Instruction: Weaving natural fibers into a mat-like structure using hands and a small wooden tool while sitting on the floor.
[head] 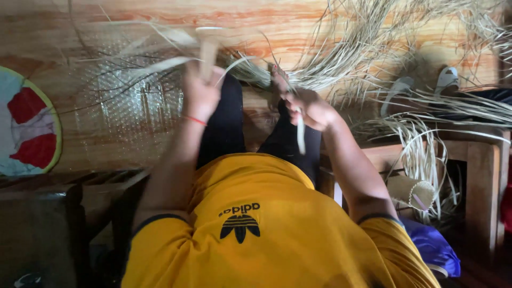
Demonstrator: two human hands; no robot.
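- The left hand [200, 96] is clenched around a pale wooden tool [208, 48] that stands upright out of the fist, its broad head above the fingers; a thin red band circles the wrist just below.
- Flat pale straw strips [160, 64] fan out to the left from this hand, blurred, over the far part of the wooden floor [277, 24].
- The right hand [309, 109] is closed on a single straw strip [301, 136], which hangs down from the fist toward the person's lap.
- Between the two hands, and just beyond them, lies a dense bundle of dry straw [320, 74], its strands spreading far and right across the floor.
- To the left of the left hand, a piece of woven matting [128, 101] lies flat on the floor; its pattern is faint.
- At the far left edge sits a round woven mat [26, 125] in pale blue with red patches and a yellow-green rim.
- On the right, well apart from the hands, a pair of sandals [424, 85] rests among the straw.
- Nearer on the right stands a low wooden stool [480, 165] with more straw draped over it, and beside it a small straw hat [410, 194] above a blue cloth [434, 248].
- The person wears a yellow shirt and black trousers.
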